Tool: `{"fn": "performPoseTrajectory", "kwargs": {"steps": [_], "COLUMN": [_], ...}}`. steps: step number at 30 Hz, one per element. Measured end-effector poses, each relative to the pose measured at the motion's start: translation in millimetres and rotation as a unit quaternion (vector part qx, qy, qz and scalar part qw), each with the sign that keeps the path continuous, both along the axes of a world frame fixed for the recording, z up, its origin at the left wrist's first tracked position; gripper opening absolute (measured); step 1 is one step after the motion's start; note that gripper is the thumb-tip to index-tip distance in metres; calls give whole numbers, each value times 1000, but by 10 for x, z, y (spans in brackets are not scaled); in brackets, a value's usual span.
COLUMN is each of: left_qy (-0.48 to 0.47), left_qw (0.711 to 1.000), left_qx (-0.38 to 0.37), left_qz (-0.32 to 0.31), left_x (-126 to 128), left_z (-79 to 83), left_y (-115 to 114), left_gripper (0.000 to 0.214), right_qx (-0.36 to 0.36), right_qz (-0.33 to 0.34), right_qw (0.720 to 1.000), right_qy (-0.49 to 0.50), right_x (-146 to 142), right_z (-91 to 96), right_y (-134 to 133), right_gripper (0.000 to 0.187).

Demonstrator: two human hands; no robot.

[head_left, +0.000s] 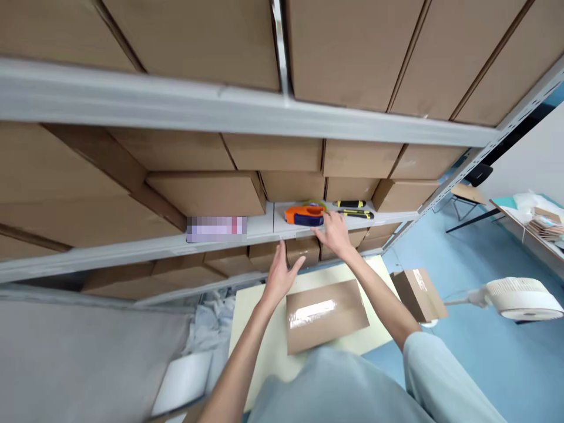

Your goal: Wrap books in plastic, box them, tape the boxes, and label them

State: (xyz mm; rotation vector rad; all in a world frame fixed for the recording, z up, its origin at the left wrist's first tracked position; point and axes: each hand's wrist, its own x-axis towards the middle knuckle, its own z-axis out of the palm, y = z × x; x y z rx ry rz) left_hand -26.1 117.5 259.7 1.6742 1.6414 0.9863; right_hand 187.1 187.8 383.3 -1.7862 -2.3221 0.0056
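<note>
On the shelf lies an orange and dark blue tape dispenser (305, 215), with a yellow-green rim showing behind it. My right hand (335, 234) is at the dispenser's right end, fingertips at or just touching it, thumb spread away below. Lower and to the left, my left hand (279, 276) is held up in front of the shelf edge with thumb and fingers apart, holding nothing. Just right of the dispenser lie black and yellow utility knives (356, 214). Beneath my hands a taped cardboard box (326, 314) rests on a pale yellow board (247, 311).
Cardboard boxes (205, 194) fill the rack behind and above, under a metal beam (247, 114). A blurred-out flat item (215, 229) lies left on the shelf. At right are another box (418, 295), a white fan (524, 298) and a cluttered table (511, 214).
</note>
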Motion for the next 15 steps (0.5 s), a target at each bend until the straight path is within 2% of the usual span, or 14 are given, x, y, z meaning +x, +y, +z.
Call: {"fn": "performPoseTrajectory", "kwargs": {"steps": [2, 4, 7, 9, 11, 13, 15], "left_qy": [5, 9, 20, 38, 61, 69, 53], "left_qw": [997, 987, 977, 976, 973, 968, 957], "left_qx": [-49, -118, -169, -176, -187, -200, -232], "left_qz": [59, 106, 129, 118, 119, 137, 165], "left_x": [-82, -54, 228, 493, 703, 784, 733], "left_z": [-282, -544, -800, -877, -910, -940, -994], "left_y": [-468, -906, -1345, -1460, -1467, -1417, -1357], "left_gripper": [101, 104, 111, 118, 129, 139, 145], "right_qx": [6, -32, -92, -120, -155, -203, -242], "right_qz": [-32, -78, -145, -180, -214, -249, -275], "right_qw": [999, 994, 978, 965, 947, 918, 878], "right_qy": [41, 69, 119, 147, 180, 233, 308], "right_x": [317, 594, 827, 882, 917, 980, 1086], "right_z": [-388, -851, -1525, -1883, -2138, -2297, -2385], "right_y": [-451, -964, -1622, -1879, -1985, -1987, -1948], "right_gripper": [63, 65, 78, 96, 111, 121, 125]}}
